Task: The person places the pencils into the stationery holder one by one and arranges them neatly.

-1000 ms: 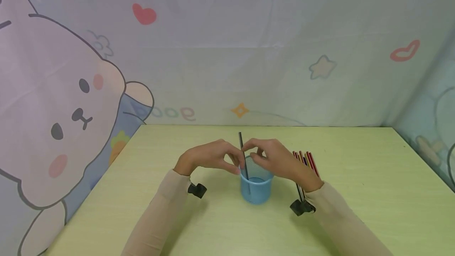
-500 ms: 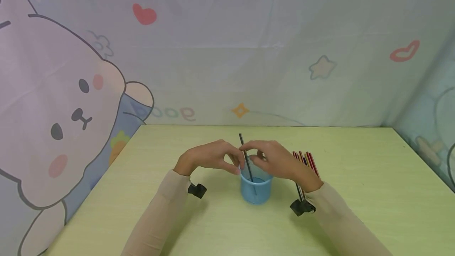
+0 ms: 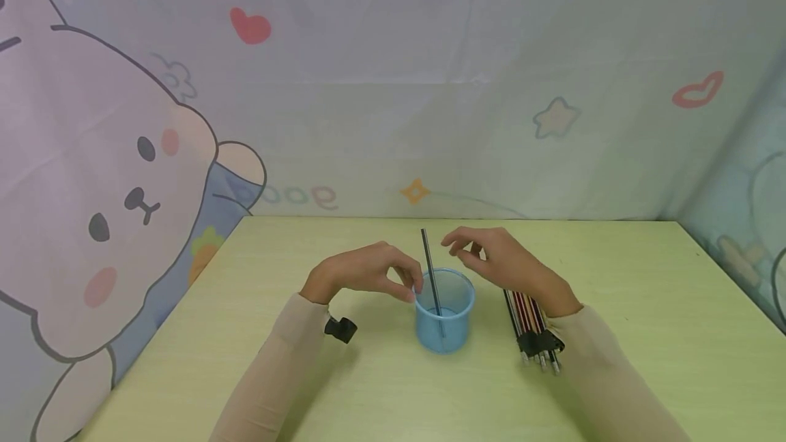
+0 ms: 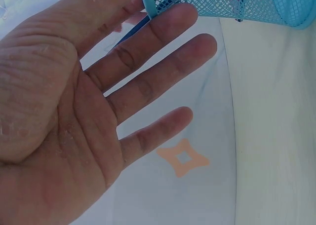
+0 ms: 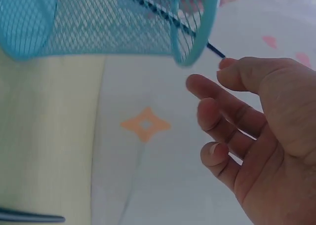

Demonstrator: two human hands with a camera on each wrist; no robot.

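A light blue mesh pen holder (image 3: 451,336) stands upright on the table. One dark pencil (image 3: 430,264) leans inside it, its upper end well above the rim. At the holder's left side, my left hand (image 3: 368,268) pinches the rim between thumb and forefinger; the other fingers (image 4: 163,84) extend loosely in the left wrist view. My right hand (image 3: 500,258) hovers to the right of the holder, fingers loosely bent and nothing between them. In the right wrist view, its thumb and fingertips are near the pencil's upper end (image 5: 216,50).
Several pencils (image 3: 525,309) in dark, red and yellow lie side by side on the table right of the holder, partly under my right wrist. A black wrist camera (image 3: 340,328) hangs under my left cuff. A printed cloth backdrop (image 3: 393,87) rises behind the table.
My right hand has let go of the pencil and moved up and right, away from the holder. The pencil has tipped across the holder and now leans by itself. My left hand has stayed put.
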